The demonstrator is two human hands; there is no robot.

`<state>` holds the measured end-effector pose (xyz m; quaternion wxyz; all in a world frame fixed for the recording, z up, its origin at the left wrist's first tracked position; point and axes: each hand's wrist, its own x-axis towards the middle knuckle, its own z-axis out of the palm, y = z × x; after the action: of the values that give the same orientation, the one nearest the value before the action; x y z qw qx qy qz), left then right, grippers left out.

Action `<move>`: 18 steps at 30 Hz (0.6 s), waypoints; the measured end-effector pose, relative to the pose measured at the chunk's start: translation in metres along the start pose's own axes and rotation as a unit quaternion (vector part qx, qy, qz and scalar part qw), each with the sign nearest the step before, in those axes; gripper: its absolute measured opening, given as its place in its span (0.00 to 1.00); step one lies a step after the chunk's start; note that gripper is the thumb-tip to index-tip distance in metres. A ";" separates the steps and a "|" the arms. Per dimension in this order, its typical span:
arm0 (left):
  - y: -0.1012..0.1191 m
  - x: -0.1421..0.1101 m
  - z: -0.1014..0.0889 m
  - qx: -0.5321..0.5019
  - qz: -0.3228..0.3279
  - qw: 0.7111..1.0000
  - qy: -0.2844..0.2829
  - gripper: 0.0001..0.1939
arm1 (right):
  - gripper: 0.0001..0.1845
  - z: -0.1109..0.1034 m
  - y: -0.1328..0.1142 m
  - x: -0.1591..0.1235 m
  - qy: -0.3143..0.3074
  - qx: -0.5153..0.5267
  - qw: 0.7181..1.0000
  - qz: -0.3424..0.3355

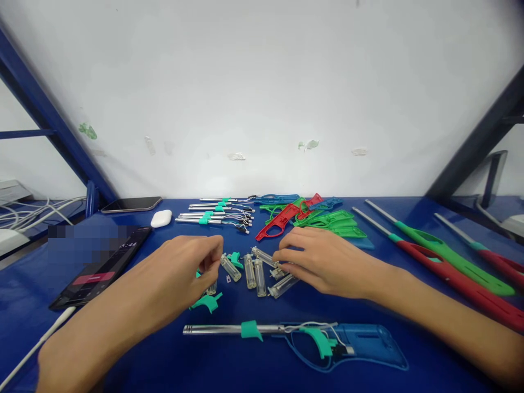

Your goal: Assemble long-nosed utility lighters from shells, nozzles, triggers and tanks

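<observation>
My left hand (pixel 194 267) is closed, its fingertips curled together above green plastic triggers (pixel 210 302); whatever they hold is hidden. My right hand (pixel 317 256) has its fingers apart over the clear fuel tanks (pixel 260 277), touching or just above those on the right side of the pile. A single tank (pixel 231 267) lies nearer my left hand, beside another green trigger (pixel 234 259). In front of both hands rests an opened gas lighter: a metal tube (pixel 221 329), white wires and a green trigger (pixel 321 341) set in a blue half shell (pixel 374 344).
Behind the hands lie several metal tubes with wires (pixel 204 214) and a heap of red, green and blue shells (pixel 327 218). Assembled lighters (pixel 446 273) lie at right. A phone (pixel 102 267), another phone (pixel 131 204), a white earbud case (pixel 161 218) and a cable (pixel 36 349) are left.
</observation>
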<state>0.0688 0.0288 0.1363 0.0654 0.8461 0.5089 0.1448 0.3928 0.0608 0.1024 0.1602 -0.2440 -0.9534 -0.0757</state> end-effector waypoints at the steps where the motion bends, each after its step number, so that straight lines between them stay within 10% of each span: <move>1: -0.001 0.001 0.001 0.004 -0.001 1.000 -0.012 0.11 | 0.21 0.000 0.000 0.000 -0.001 0.000 1.000 0.000; 18: 0.005 0.010 -0.010 0.059 -0.062 0.990 -0.109 0.15 | 0.17 -0.003 -0.002 0.003 -0.022 -0.005 1.000 0.005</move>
<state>0.0742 0.0354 0.1489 0.0795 0.8260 0.5577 0.0177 0.3906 0.0594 0.1064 0.1386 -0.2515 -0.9550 -0.0748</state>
